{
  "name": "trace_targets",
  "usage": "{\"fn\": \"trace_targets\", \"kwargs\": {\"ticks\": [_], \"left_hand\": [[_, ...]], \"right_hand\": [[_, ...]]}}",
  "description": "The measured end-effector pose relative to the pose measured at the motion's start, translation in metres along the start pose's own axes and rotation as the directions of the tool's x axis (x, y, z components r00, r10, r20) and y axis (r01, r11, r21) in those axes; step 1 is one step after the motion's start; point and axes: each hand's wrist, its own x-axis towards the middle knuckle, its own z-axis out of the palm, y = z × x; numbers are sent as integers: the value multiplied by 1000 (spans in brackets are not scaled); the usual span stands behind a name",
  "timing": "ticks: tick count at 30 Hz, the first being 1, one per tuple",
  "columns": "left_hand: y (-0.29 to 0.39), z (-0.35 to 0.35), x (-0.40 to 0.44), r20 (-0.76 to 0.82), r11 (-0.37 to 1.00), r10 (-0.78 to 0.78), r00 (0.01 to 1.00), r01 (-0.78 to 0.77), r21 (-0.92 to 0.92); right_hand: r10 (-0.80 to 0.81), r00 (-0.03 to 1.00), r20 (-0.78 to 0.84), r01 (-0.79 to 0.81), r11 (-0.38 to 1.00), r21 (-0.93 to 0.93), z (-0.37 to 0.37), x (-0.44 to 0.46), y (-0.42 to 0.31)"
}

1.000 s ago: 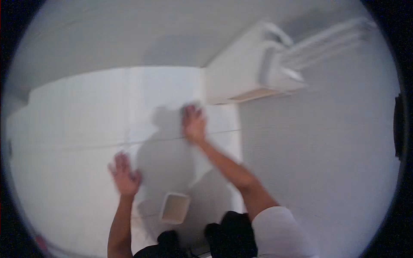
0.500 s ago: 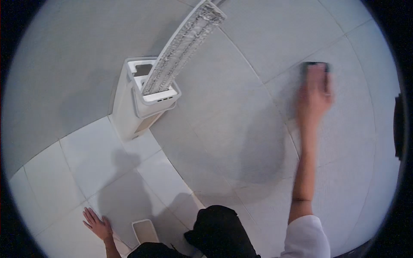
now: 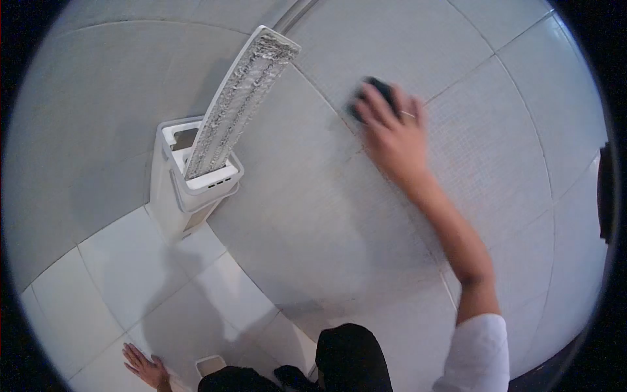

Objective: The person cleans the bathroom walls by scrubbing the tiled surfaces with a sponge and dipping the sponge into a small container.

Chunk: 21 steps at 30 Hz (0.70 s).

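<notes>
My right hand is closed over a small dark block, perhaps a sponge, pressed to the grey tiled wall. Motion blurs the block and fingertips, so its exact kind does not show. A ring sits on one finger. At the lower left, my left hand lies with fingers spread on the white tiles, holding nothing. To its right is a small pale container, partly hidden behind my dark-clothed leg.
In the corner stands a tall white mop bucket. A flat mop head with a grey, worn-looking pad leans up out of it, its metal pole reaching past the top. My knees are at the bottom.
My right hand has swept left across the wall with the dark block. The bucket and mop appear lower and further left as the view shifts. My left hand stays spread on the tiles.
</notes>
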Motion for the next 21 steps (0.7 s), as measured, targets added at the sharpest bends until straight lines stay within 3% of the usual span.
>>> {"fn": "trace_targets", "kwargs": {"ticks": [1, 2, 3, 4, 5, 7, 8, 9, 10, 11, 13, 14, 15, 16, 17, 18, 19, 21], "left_hand": [[-1, 21, 3, -6, 1000, -4, 1000, 3, -10], [-14, 52, 10, -302, 996, 87, 949, -88, 8], [-25, 69, 16, -565, 983, 176, 806, -175, 56], [-26, 71, 17, -583, 982, 170, 794, -182, 39], [-26, 71, 15, -583, 982, 166, 795, -186, 26], [-23, 50, 5, -273, 982, 132, 953, -164, -97], [-18, 38, 0, -280, 979, 133, 951, -169, -110], [-15, 24, -1, -176, 989, 112, 978, -127, -76], [-13, 12, 0, -76, 996, 80, 994, -83, -39], [-10, 7, 0, -89, 995, 76, 993, -81, -55], [-7, -2, -2, -33, 998, 66, 997, -65, 13], [-6, -5, -3, -1, 996, 64, 998, -64, 55], [-6, -7, -2, -8, 996, 69, 998, -69, 59], [-7, -8, -2, 2, 995, 70, 998, -70, 72], [-7, -7, -4, 19, 994, 76, 997, -77, 82], [-13, -2, -6, 28, 992, 86, 996, -88, 92], [-16, 7, -5, -34, 994, 109, 993, -108, 26], [-17, 15, -4, -100, 992, 118, 988, -123, -42]], "right_hand": [[-26, 1000, -5, 26, 998, 62, 17, 21, -18], [-31, 999, 18, 30, 997, 67, 27, 26, -33], [-22, 999, 26, 20, 998, 67, 22, 12, -34], [-83, 993, 88, 78, 995, 61, 9, -12, -32], [-151, 978, 144, 145, 988, 52, -5, -32, -23], [28, 985, 170, -38, 998, 56, -41, -56, 31], [177, 961, 214, -164, 983, -78, -65, -46, 62], [202, 976, 76, -171, 941, -292, -71, -40, 97], [241, 970, -38, -237, 897, -374, -82, -23, 117], [241, 969, -57, -244, 891, -382, -73, -5, 125], [314, 914, -257, -382, 879, -284, -45, 26, 120], [309, 930, -199, -351, 907, -234, -30, 37, 92], [201, 961, -189, -231, 962, -148, -13, 33, 52], [109, 991, -72, -117, 986, -120, 13, 17, 7], [-128, 986, 106, 132, 991, -36, 5, -5, -29], [-193, 979, 64, 187, 978, 86, 7, -28, -34], [-197, 978, 69, 191, 977, 90, -6, -25, -19], [105, 990, 93, -105, 994, -6, -34, -2, 31]]}}
